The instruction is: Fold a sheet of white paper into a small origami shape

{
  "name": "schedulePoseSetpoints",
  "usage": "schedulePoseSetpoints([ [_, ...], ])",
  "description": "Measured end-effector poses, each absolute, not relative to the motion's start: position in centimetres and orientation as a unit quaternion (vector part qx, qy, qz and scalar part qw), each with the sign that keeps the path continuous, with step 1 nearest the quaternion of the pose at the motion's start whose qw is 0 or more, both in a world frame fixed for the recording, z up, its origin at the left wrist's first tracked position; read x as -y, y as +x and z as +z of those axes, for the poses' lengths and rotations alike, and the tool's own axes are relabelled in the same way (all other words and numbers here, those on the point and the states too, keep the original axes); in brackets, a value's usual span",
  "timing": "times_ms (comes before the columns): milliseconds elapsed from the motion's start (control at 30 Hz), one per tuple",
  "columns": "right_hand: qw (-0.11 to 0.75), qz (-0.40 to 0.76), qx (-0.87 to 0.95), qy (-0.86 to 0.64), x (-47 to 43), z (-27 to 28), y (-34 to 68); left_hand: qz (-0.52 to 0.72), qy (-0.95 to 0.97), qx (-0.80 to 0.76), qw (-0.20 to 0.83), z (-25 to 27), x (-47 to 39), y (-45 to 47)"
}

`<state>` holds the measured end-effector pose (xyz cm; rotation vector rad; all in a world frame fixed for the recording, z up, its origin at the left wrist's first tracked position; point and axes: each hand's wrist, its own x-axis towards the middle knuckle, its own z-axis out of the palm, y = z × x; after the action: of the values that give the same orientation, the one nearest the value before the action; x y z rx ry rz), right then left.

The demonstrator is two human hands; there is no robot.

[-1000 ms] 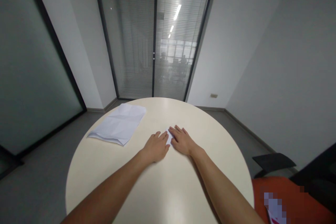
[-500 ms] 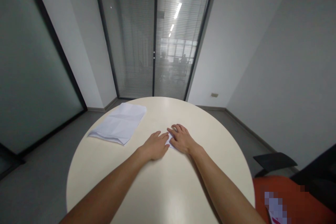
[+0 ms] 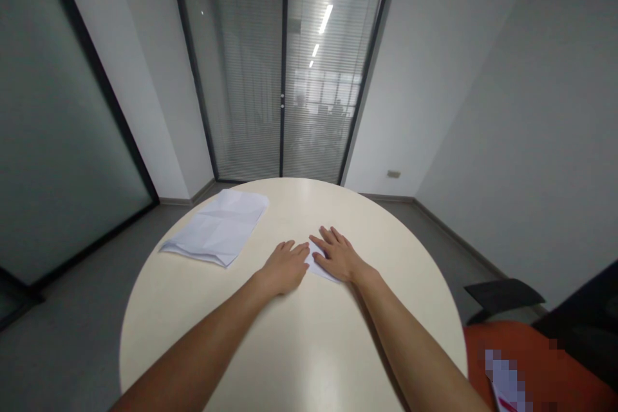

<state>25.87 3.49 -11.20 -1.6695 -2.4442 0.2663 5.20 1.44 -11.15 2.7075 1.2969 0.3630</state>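
A small piece of white paper (image 3: 317, 265) lies on the round table (image 3: 309, 335), partly covered by my hands. My left hand (image 3: 286, 267) rests at its left edge, palm down, with the fingers reaching toward it. Over the paper's right part lies my right hand (image 3: 338, 256), fingers spread and flat. How far the paper extends under the right hand is hidden. To the left, apart from both hands, a stack of creased white paper sheets (image 3: 217, 225) lies near the table's far left edge.
An orange chair (image 3: 502, 335) with a black armrest (image 3: 505, 293) stands at the table's right; a partly blurred white item lies on its seat. Beyond the table are a glass partition (image 3: 318, 129) with blinds and a wall socket (image 3: 393, 174).
My right hand has shifted slightly right and its fingers have spread more. More of the small paper shows between and below the hands. My left hand is nearly unmoved.
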Motion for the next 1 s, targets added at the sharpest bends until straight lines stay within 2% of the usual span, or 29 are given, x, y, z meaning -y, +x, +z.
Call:
schedulePoseSetpoints([
  [233, 0.081, 0.104, 0.809, -0.572, -3.5, -10.9, 28.1, 0.071, 0.893, -0.442, 0.043, -10.2, -1.0, 5.3],
  [633, 0.094, 0.068, 0.836, -0.537, -3.8, -11.2, 27.6, 0.082, 0.900, -0.427, 0.001, -10.9, -1.1, 5.7],
  [1000, 0.099, 0.068, 0.820, -0.559, -3.5, -11.1, 27.1, 0.091, 0.925, -0.367, 0.044, -11.7, -2.5, 5.2],
])
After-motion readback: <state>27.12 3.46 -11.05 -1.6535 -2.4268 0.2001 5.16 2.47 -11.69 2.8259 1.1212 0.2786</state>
